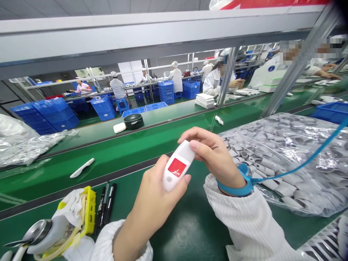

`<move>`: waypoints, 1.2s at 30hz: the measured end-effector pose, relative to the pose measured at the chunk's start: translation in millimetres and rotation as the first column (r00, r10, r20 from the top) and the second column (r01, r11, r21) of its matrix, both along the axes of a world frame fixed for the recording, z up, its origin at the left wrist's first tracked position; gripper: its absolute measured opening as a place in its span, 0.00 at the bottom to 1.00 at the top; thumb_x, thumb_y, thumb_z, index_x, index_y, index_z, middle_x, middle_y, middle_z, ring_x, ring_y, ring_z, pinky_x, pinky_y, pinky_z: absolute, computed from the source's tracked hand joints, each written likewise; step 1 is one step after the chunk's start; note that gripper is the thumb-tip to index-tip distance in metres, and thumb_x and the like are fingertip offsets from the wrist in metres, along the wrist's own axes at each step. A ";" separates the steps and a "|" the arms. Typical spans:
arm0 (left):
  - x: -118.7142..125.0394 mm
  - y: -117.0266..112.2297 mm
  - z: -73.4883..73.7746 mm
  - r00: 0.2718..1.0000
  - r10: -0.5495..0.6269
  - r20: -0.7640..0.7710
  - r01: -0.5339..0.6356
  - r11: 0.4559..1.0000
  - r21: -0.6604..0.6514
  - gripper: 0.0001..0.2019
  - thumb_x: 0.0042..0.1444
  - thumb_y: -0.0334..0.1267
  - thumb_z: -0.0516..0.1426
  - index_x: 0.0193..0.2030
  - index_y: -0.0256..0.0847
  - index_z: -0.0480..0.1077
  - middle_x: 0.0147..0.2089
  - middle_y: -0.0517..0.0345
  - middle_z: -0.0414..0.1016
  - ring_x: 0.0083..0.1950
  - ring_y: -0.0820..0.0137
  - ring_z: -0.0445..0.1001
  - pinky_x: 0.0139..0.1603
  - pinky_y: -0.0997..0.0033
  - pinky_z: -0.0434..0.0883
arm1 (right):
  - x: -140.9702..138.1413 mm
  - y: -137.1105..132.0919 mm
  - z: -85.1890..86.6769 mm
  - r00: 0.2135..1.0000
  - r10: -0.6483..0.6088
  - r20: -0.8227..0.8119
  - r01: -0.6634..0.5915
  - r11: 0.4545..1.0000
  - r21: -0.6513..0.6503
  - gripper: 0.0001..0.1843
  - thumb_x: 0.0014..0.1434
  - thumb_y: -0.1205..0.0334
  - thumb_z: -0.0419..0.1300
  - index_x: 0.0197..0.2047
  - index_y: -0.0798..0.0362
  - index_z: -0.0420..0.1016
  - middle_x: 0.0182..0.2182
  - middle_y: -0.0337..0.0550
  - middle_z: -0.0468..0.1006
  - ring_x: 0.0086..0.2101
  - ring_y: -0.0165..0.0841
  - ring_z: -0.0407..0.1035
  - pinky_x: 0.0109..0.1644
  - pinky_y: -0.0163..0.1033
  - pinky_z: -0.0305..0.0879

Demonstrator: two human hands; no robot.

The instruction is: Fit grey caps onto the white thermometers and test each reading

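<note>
A white handheld device [169,178], shaped like an infrared thermometer, is tilted with its upper end to the right. Its face bears a red rectangular screen and a small round grey button. My left hand [152,195] wraps around the lower half, the thumb along the right edge. At the upper end, my right hand [213,154] pinches the tip between thumb and fingers. A blue wrist strap [235,186] with a cord circles my right wrist. Just right of that hand lies a clear plastic bag of grey hollow caps [285,156].
A green conveyor belt [114,154] crosses ahead, carrying white parts [82,168]. A yellow basket [89,210], a metal-topped bottle [51,235] and black pens [109,204] stand at left. Beyond are a black round fan part [133,121], blue crates [166,92] and co-workers. A metal post [296,61] slants at right.
</note>
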State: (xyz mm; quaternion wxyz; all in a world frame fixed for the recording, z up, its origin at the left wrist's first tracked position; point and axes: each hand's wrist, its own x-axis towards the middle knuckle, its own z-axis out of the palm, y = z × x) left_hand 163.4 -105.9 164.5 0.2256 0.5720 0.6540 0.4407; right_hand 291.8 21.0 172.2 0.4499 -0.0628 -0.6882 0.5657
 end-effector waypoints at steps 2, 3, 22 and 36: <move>0.3 0.2 0.1 0.999 0.019 -0.037 -0.018 1.000 0.019 0.16 0.62 0.46 0.60 0.31 0.45 0.57 0.24 0.69 0.58 0.24 0.75 0.57 0.25 0.73 0.53 | -0.6 -0.1 -0.3 1.000 -0.017 -0.002 0.017 1.000 0.002 0.10 0.64 0.54 0.63 0.39 0.52 0.79 0.29 0.38 0.74 0.23 0.24 0.61 0.21 0.29 0.60; 0.4 0.1 0.1 0.998 0.026 -0.050 -0.025 0.999 0.025 0.16 0.62 0.46 0.60 0.30 0.45 0.57 0.24 0.69 0.57 0.24 0.75 0.56 0.24 0.73 0.53 | -0.9 -0.3 -0.4 1.000 -0.018 -0.006 0.018 1.000 0.000 0.09 0.64 0.55 0.63 0.39 0.52 0.79 0.29 0.38 0.74 0.23 0.24 0.62 0.21 0.29 0.60; 1.5 2.0 -1.6 0.973 0.122 -0.197 -0.093 0.984 0.152 0.13 0.60 0.43 0.60 0.31 0.43 0.61 0.30 0.63 0.61 0.27 0.72 0.62 0.26 0.72 0.57 | -4.9 -2.4 -1.2 1.000 -0.009 0.000 0.009 0.999 -0.040 0.10 0.64 0.52 0.63 0.40 0.50 0.76 0.29 0.37 0.72 0.24 0.25 0.61 0.22 0.30 0.55; -15.2 7.1 -2.8 0.711 -0.274 0.648 0.055 0.940 0.337 0.19 0.73 0.46 0.50 0.64 0.40 0.60 0.35 0.59 0.76 0.29 0.74 0.77 0.29 0.75 0.78 | -12.2 -20.1 -2.3 0.941 -0.325 0.091 0.273 0.891 0.364 0.20 0.72 0.51 0.55 0.30 0.52 0.72 0.32 0.41 0.68 0.32 0.31 0.66 0.36 0.37 0.64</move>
